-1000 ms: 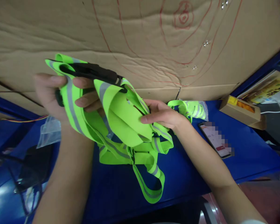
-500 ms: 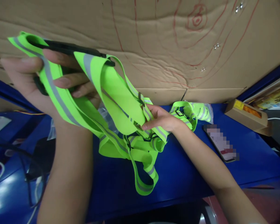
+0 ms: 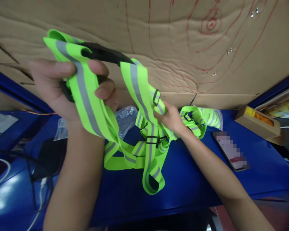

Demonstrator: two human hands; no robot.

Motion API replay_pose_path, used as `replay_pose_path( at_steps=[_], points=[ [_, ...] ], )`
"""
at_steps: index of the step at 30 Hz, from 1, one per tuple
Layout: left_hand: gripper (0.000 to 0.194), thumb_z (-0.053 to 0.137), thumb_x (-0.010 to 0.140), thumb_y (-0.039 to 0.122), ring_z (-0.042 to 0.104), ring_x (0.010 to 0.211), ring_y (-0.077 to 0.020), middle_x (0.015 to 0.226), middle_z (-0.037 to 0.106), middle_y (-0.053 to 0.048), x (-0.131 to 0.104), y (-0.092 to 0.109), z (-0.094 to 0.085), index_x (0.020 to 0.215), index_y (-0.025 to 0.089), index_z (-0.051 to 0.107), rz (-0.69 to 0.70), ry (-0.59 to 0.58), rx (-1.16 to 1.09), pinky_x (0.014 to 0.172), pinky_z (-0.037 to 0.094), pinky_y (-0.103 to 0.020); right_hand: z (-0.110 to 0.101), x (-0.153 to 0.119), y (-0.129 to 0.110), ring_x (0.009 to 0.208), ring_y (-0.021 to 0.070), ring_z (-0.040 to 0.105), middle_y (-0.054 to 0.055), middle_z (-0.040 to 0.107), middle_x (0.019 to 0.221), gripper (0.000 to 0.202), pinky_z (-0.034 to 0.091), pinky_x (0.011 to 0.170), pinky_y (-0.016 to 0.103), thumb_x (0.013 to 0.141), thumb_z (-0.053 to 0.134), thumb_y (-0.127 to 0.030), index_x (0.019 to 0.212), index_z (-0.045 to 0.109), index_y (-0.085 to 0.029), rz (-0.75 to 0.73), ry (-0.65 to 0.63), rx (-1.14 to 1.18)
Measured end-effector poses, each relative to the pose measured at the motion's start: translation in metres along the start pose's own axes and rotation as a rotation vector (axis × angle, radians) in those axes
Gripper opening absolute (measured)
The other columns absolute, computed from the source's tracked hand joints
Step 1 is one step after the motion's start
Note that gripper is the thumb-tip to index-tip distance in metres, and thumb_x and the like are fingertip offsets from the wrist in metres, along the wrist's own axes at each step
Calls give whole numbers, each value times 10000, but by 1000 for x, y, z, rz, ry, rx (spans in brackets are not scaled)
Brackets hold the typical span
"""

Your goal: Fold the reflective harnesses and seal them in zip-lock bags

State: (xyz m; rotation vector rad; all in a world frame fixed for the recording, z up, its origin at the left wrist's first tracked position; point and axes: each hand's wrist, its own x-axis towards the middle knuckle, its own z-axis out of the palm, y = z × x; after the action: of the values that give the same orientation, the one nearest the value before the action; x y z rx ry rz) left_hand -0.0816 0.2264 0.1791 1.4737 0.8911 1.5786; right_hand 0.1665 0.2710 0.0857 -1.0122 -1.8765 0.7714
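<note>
My left hand (image 3: 54, 85), raised at the left, is closed around folded neon-green straps of a reflective safety vest (image 3: 93, 112) with a grey stripe. A black strap (image 3: 106, 53) runs from this bundle to another green band. Lower down, my right hand (image 3: 171, 119) is closed on part of the same vest; its fingertips are partly hidden behind the webbing. Black slider buckles (image 3: 152, 140) sit on the straps between my hands. One loop droops over the blue table (image 3: 183, 179).
Behind the right hand lie more green straps (image 3: 195, 123) and a clear bag (image 3: 214, 118) of them. A phone (image 3: 230, 150) and a cardboard box (image 3: 257, 123) are on the right. Plastic wrap (image 3: 126, 118) lies mid-table; cables (image 3: 40, 195) run at left. Cardboard (image 3: 86, 19) lines the back.
My left hand has moved right with its bundle of straps. The wide green loop between my hands has turned and now hangs as a narrower band. My right hand remains on the vest.
</note>
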Motion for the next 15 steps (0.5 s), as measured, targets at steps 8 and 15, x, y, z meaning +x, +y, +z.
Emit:
replay_pose_path(
  at_steps=[8, 15],
  points=[
    [272, 499, 766, 412, 631, 603, -178, 625, 590, 3, -13, 0, 38, 735, 225, 693, -78, -270, -249, 618, 571, -348, -55, -1, -23, 1585, 279, 399, 47, 423, 1709, 926, 322, 1315, 435, 757, 911, -476, 1569, 499, -306, -14, -385, 465],
    [136, 687, 656, 349, 571, 578, -170, 589, 545, 15, -12, -10, 42, 754, 255, 695, -116, -298, -285, 532, 442, -308, -50, -19, -71, 1411, 319, 581, 71, 678, 1398, 874, 535, 1134, 416, 651, 917, -697, 1371, 645, -284, 75, -450, 692]
  ],
)
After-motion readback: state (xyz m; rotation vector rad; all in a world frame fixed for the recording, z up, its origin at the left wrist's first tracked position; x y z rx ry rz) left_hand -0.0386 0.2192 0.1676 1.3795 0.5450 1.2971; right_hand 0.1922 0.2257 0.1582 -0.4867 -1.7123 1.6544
